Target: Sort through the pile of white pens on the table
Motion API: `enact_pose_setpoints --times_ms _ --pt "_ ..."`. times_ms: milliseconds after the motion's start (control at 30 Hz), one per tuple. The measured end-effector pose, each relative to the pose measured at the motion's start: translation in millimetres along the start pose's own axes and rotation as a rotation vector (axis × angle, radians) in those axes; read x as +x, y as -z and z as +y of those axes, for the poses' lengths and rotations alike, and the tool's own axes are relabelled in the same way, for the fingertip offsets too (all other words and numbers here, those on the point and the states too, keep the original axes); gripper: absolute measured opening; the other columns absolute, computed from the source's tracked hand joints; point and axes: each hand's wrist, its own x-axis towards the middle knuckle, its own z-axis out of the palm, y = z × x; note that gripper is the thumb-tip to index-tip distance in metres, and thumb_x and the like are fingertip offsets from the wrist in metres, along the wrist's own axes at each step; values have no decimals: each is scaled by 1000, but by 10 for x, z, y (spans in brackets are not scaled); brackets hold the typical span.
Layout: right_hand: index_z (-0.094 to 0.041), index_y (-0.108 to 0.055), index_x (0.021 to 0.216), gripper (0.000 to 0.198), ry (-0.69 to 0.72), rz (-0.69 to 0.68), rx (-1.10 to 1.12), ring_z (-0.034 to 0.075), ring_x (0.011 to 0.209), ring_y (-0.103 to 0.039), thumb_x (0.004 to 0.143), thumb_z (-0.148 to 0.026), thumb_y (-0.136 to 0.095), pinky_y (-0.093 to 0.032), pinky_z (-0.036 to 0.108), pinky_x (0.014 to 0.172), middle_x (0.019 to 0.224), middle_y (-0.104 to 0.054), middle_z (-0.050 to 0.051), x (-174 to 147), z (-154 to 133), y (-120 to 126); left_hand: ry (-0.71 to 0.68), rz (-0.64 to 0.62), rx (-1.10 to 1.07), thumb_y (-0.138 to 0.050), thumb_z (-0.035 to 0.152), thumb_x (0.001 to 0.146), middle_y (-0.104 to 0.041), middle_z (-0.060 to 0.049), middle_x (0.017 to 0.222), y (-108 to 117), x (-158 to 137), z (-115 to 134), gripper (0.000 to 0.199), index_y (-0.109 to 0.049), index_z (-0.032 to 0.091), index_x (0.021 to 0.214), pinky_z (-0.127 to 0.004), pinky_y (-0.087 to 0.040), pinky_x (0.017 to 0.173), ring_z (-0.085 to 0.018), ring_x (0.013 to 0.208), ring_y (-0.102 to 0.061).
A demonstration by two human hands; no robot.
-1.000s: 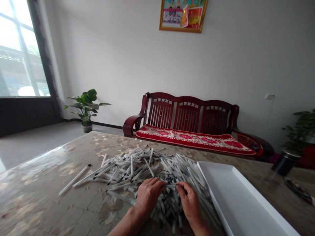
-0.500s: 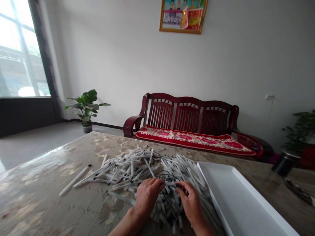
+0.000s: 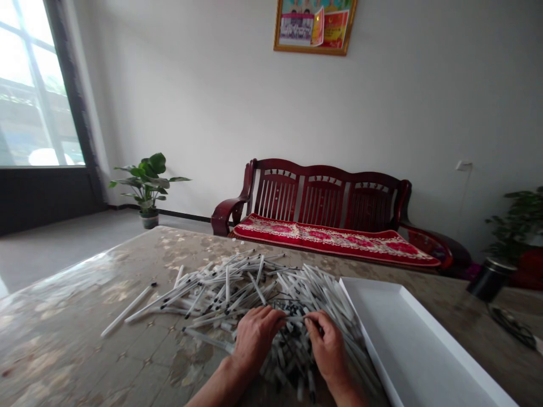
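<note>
Over a heap of small pen parts [image 3: 288, 356], my left hand [image 3: 258, 333] and my right hand [image 3: 326, 339] face each other with fingers pinched. A short, translucent pen piece [image 3: 293, 319] spans the gap between them, one end at each hand's fingertips. Its exact kind is too small to make out. Beyond my left hand lies a loose pile of white pens [image 3: 224, 285], many with black ends. More whitish pen tubes [image 3: 318, 288] lie in a slanting stack beside my right hand. My fingers cover part of the heap.
To the right is a shallow white box [image 3: 424, 345] on the patterned tabletop [image 3: 97, 299]. One pen [image 3: 127, 311] lies apart at the left. A black cylindrical container [image 3: 490, 280] and a cable [image 3: 515, 328] are at the far right. Behind the table stands a red wooden bench [image 3: 322, 192].
Both hands stay nearly in place with the pen piece between them. The right fingertips have shifted slightly at its end. The whole view has moved a little.
</note>
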Motion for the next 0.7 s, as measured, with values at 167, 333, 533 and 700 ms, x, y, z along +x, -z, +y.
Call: enact_pose_setpoints --times_ms 167,333,533,700 --pt "-21 -71 80 29 -77 95 -13 21 75 -69 86 -44 -55 -55 29 68 78 -74 7 125 157 195 72 50 23 -52 34 98 -72 0 76 64 29 -56 23 -71 26 88 -26 -48 65 -18 72 -68" --pt "-18 -71 83 43 -201 351 -112 25 72 -69 81 -58 -55 -54 32 67 78 -75 9 238 352 489 164 72 56 -49 28 98 -73 -1 83 82 43 -111 22 -70 25 97 -28 -49 69 -18 77 -69" --pt "-19 -72 86 54 -216 415 -334 24 68 -67 85 -67 -47 -49 31 60 81 -74 11 240 425 587 103 68 29 -50 29 97 -73 -1 80 16 26 -102 22 -71 26 94 -29 -49 70 -19 75 -67" --pt "-19 -73 94 51 -21 279 -231 22 77 -67 92 -62 -45 -53 31 70 91 -73 11 173 265 436 22 54 -36 -51 31 98 -74 -2 79 -5 9 -64 22 -72 26 92 -28 -48 69 -18 74 -67"
